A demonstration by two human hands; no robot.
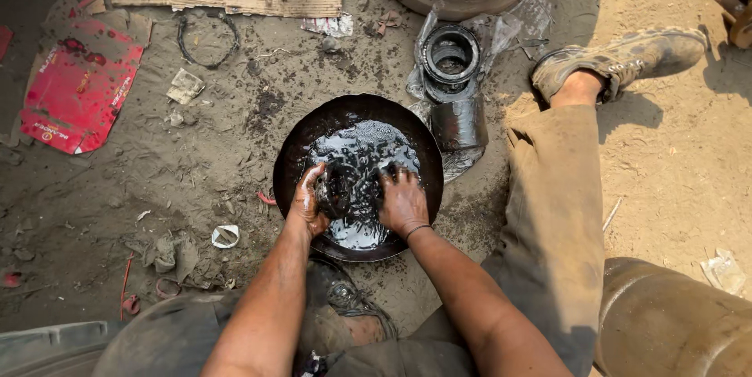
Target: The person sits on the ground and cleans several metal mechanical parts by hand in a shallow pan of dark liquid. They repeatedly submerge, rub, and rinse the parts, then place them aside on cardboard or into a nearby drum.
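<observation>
A round black metal pan (pixel 298 150) sits on the dirt ground, filled with dark oily liquid. My left hand (pixel 308 203) and my right hand (pixel 402 201) are both in the liquid, gripping a dark greasy metal part (pixel 337 189) between them. The part is mostly submerged and coated in black oil, so its shape is hard to tell. Both hands are smeared with oil.
A black cylindrical part (pixel 458 122) and a ring-shaped bearing part (pixel 450 56) lie on plastic just beyond the pan. My right leg and shoe (pixel 627 60) stretch out on the right. Red flattened cardboard (pixel 78 83) lies left; a rubber ring (pixel 207 40), rags and scraps litter the ground.
</observation>
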